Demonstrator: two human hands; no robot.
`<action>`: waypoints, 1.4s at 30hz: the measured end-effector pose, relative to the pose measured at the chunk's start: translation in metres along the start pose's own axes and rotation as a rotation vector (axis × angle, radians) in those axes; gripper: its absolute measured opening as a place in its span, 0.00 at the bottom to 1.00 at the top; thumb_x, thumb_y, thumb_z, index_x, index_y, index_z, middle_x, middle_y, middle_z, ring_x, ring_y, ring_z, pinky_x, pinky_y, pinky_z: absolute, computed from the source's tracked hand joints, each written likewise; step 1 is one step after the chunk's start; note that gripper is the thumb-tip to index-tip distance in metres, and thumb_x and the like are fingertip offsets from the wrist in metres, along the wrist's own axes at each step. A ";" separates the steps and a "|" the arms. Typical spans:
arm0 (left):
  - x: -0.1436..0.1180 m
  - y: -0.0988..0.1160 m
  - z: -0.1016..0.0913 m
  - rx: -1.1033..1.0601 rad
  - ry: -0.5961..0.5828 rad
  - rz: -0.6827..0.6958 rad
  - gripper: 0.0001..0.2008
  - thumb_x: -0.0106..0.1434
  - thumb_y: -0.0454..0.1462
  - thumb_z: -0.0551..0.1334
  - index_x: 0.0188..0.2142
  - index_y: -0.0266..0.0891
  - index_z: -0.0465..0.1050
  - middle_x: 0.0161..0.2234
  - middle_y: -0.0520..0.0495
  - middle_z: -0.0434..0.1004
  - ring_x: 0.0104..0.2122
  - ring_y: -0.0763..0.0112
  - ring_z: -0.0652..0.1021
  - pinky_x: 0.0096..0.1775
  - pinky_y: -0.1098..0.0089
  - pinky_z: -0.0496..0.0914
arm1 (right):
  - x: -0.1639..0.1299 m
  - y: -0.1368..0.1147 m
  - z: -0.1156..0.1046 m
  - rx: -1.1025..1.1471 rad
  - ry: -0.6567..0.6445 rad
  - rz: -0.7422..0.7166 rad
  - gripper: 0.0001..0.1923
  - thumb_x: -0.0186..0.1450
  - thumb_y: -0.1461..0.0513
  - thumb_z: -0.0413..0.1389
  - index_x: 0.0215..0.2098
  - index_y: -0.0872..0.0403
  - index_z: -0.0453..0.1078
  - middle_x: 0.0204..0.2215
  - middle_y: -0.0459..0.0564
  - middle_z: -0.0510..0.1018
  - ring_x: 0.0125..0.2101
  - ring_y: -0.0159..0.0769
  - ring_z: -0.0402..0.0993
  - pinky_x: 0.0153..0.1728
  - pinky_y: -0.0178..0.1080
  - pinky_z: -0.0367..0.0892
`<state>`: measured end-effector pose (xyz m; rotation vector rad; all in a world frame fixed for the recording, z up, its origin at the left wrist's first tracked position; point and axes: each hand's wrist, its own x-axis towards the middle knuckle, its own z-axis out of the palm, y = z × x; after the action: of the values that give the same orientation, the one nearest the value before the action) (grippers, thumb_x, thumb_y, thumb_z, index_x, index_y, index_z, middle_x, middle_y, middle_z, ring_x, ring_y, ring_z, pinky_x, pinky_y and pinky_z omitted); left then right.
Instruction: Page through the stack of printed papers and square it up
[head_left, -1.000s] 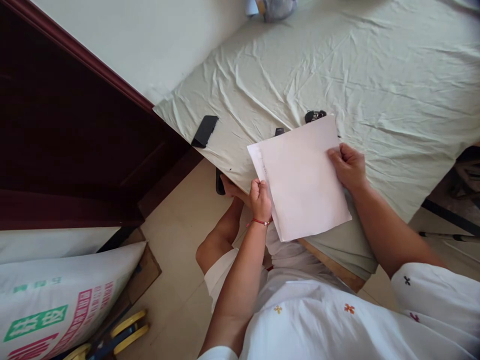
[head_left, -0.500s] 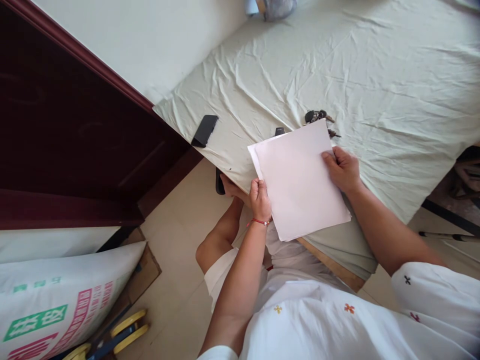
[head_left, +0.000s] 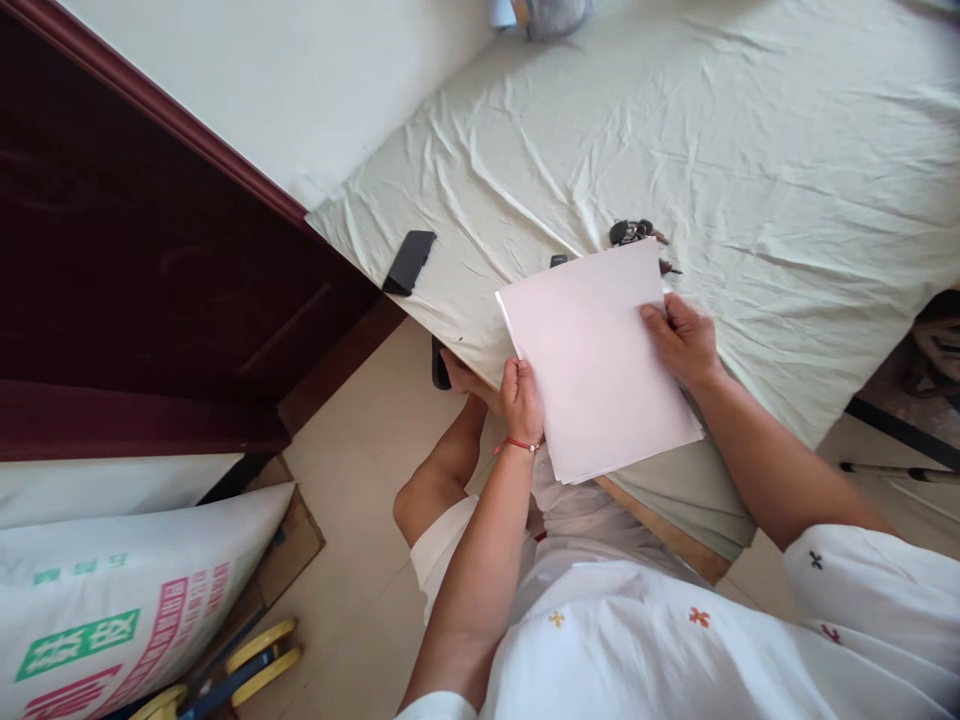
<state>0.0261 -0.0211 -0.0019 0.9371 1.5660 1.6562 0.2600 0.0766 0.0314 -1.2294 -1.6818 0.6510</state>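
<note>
A small stack of white paper sheets [head_left: 600, 360] is held between my two hands over the near edge of the cloth-covered table. My left hand [head_left: 521, 400], with a red bracelet at its wrist, is closed on the stack's left edge. On the opposite edge, my right hand [head_left: 682, 340] pinches the sheets with the thumb on top and the fingers hidden underneath. Just beyond the paper's far edge lie a bunch of keys [head_left: 632, 232] and a small black object [head_left: 558, 260], partly covered.
A black flat case-like object [head_left: 409, 262] lies near the left edge of the pale tablecloth [head_left: 720, 130]. Dark red wood panelling [head_left: 150, 240] borders the table on the left. On the floor are a large printed sack [head_left: 150, 590] and yellow wheels [head_left: 262, 645].
The top sheet has shifted slightly left, so the sheets' left edges line up more closely. Both hands keep their grip in nearly the same place.
</note>
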 end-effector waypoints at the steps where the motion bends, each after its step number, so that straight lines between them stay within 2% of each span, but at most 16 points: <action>1: 0.000 0.000 0.000 0.001 -0.003 -0.001 0.27 0.68 0.63 0.60 0.33 0.42 0.67 0.30 0.53 0.67 0.33 0.69 0.68 0.38 0.68 0.65 | 0.000 -0.001 0.000 -0.004 -0.003 -0.003 0.21 0.69 0.53 0.55 0.25 0.50 0.52 0.20 0.40 0.52 0.23 0.30 0.48 0.26 0.37 0.48; 8: -0.001 0.000 -0.001 0.068 -0.059 -0.006 0.25 0.69 0.62 0.59 0.36 0.42 0.66 0.31 0.52 0.70 0.33 0.69 0.69 0.39 0.69 0.66 | -0.001 -0.002 -0.002 -0.029 -0.043 0.030 0.22 0.69 0.52 0.56 0.25 0.50 0.51 0.20 0.41 0.52 0.24 0.31 0.50 0.27 0.37 0.51; 10: -0.001 0.001 -0.001 0.102 -0.054 -0.003 0.25 0.70 0.61 0.58 0.35 0.43 0.66 0.31 0.52 0.70 0.33 0.68 0.70 0.40 0.69 0.66 | -0.001 0.000 -0.001 -0.010 -0.049 0.045 0.21 0.69 0.50 0.56 0.26 0.50 0.54 0.21 0.40 0.54 0.24 0.31 0.51 0.28 0.37 0.52; 12: -0.001 0.002 -0.002 0.134 -0.044 -0.007 0.24 0.71 0.60 0.58 0.35 0.43 0.66 0.31 0.52 0.69 0.33 0.68 0.70 0.40 0.69 0.65 | -0.001 0.004 0.001 0.025 -0.050 0.051 0.15 0.69 0.50 0.57 0.32 0.49 0.62 0.21 0.39 0.56 0.24 0.31 0.53 0.28 0.37 0.54; 14: -0.001 0.003 -0.003 0.167 -0.039 -0.013 0.23 0.71 0.59 0.58 0.35 0.43 0.65 0.30 0.53 0.68 0.33 0.68 0.69 0.39 0.69 0.64 | -0.001 0.009 0.002 0.058 -0.038 0.054 0.12 0.69 0.51 0.57 0.43 0.49 0.68 0.22 0.39 0.59 0.24 0.32 0.55 0.29 0.37 0.57; 16: -0.001 0.005 -0.004 0.199 -0.040 -0.019 0.22 0.72 0.58 0.58 0.34 0.43 0.64 0.29 0.54 0.65 0.31 0.68 0.68 0.37 0.69 0.63 | 0.001 0.015 0.004 0.061 -0.013 0.062 0.15 0.69 0.53 0.57 0.51 0.50 0.69 0.25 0.40 0.65 0.24 0.32 0.60 0.30 0.37 0.60; 19: -0.001 0.008 -0.004 0.231 -0.030 -0.023 0.22 0.72 0.57 0.58 0.32 0.44 0.62 0.28 0.54 0.63 0.30 0.69 0.66 0.36 0.68 0.61 | 0.003 0.023 0.005 -0.009 0.014 0.040 0.20 0.65 0.58 0.58 0.55 0.50 0.70 0.34 0.46 0.75 0.28 0.35 0.67 0.33 0.39 0.66; 21: -0.002 0.009 -0.004 0.247 -0.028 -0.024 0.22 0.72 0.57 0.58 0.31 0.44 0.61 0.27 0.54 0.63 0.30 0.69 0.65 0.36 0.68 0.61 | 0.003 0.026 0.005 -0.096 0.014 0.002 0.19 0.64 0.60 0.58 0.53 0.51 0.73 0.39 0.52 0.78 0.31 0.37 0.70 0.36 0.42 0.69; 24: -0.002 0.011 -0.004 0.269 -0.028 -0.037 0.22 0.72 0.56 0.58 0.32 0.44 0.62 0.27 0.54 0.63 0.30 0.68 0.65 0.36 0.68 0.61 | 0.002 0.024 0.003 -0.180 0.003 -0.015 0.12 0.65 0.60 0.57 0.45 0.51 0.77 0.44 0.57 0.78 0.33 0.39 0.73 0.39 0.45 0.72; 28: -0.003 0.013 -0.003 0.276 -0.033 -0.054 0.19 0.73 0.55 0.57 0.34 0.44 0.65 0.28 0.54 0.65 0.30 0.68 0.66 0.37 0.67 0.62 | 0.001 0.008 -0.009 -0.168 -0.025 -0.011 0.09 0.69 0.58 0.56 0.39 0.50 0.78 0.41 0.55 0.79 0.32 0.40 0.75 0.35 0.44 0.73; 31: -0.005 0.013 -0.003 0.285 -0.049 -0.068 0.19 0.74 0.53 0.55 0.34 0.44 0.64 0.28 0.54 0.64 0.30 0.68 0.66 0.37 0.67 0.62 | 0.009 -0.011 -0.020 -0.178 -0.112 -0.049 0.08 0.70 0.59 0.56 0.38 0.50 0.78 0.35 0.53 0.79 0.30 0.40 0.75 0.34 0.44 0.72; 33: -0.006 0.013 -0.003 0.279 -0.053 -0.081 0.19 0.75 0.53 0.55 0.34 0.44 0.64 0.27 0.54 0.64 0.29 0.68 0.66 0.37 0.67 0.62 | 0.022 -0.026 -0.021 -0.179 -0.227 -0.118 0.09 0.71 0.60 0.55 0.40 0.50 0.78 0.36 0.53 0.80 0.32 0.41 0.76 0.36 0.45 0.73; 35: -0.007 0.013 -0.002 0.263 -0.055 -0.087 0.19 0.75 0.54 0.54 0.34 0.44 0.63 0.27 0.54 0.65 0.29 0.68 0.66 0.37 0.67 0.62 | 0.040 -0.042 -0.015 -0.222 -0.323 -0.248 0.13 0.74 0.59 0.52 0.43 0.51 0.80 0.39 0.57 0.81 0.39 0.47 0.77 0.43 0.49 0.73; 38: -0.007 0.013 -0.002 0.253 -0.050 -0.089 0.20 0.75 0.54 0.55 0.34 0.44 0.63 0.28 0.54 0.66 0.29 0.68 0.66 0.36 0.67 0.61 | 0.072 -0.062 0.010 -0.296 -0.488 -0.452 0.19 0.77 0.58 0.48 0.51 0.53 0.81 0.48 0.61 0.82 0.48 0.54 0.74 0.54 0.56 0.69; 42: -0.008 0.015 -0.002 0.260 -0.044 -0.096 0.21 0.74 0.55 0.55 0.34 0.44 0.64 0.27 0.54 0.65 0.28 0.68 0.65 0.35 0.67 0.60 | 0.106 -0.076 0.052 -0.360 -0.630 -0.513 0.22 0.77 0.59 0.47 0.60 0.55 0.78 0.59 0.62 0.78 0.61 0.58 0.67 0.62 0.59 0.64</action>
<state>0.0287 -0.0293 0.0121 1.0055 1.7962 1.3791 0.1722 0.1531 0.1103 -0.7915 -2.6123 0.4445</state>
